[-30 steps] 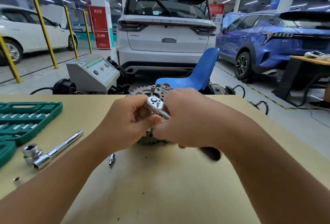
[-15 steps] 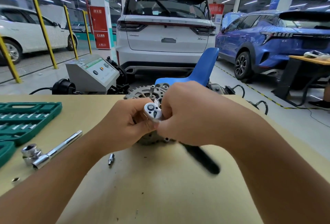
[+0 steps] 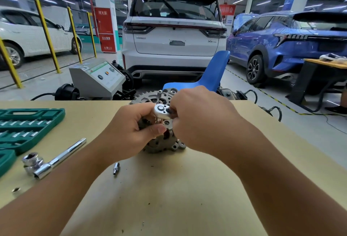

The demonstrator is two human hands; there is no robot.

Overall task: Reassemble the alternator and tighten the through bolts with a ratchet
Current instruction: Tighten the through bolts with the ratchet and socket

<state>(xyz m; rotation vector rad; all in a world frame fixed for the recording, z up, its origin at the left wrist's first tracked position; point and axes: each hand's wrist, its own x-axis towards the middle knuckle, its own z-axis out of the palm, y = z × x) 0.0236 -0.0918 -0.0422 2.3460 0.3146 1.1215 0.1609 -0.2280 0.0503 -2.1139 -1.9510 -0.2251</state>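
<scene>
Tightening is under way: the alternator (image 3: 161,141) stands on the worktop (image 3: 169,198), just in front of the person, toothed wheel up. The left hand (image 3: 129,132) wraps its fingers and thumb round the housing and steadies it. The right hand (image 3: 202,119) is curled over the ratchet (image 3: 161,111) by its neck; only the shiny round head shows, seated on top of the unit, the handle hidden under the hand. Which through bolt it sits on I cannot tell. By my reading, the next swing needs the body braced firmly and the head kept square on the bolt. One loose bolt (image 3: 116,168) lies nearby, probably waiting its turn.
</scene>
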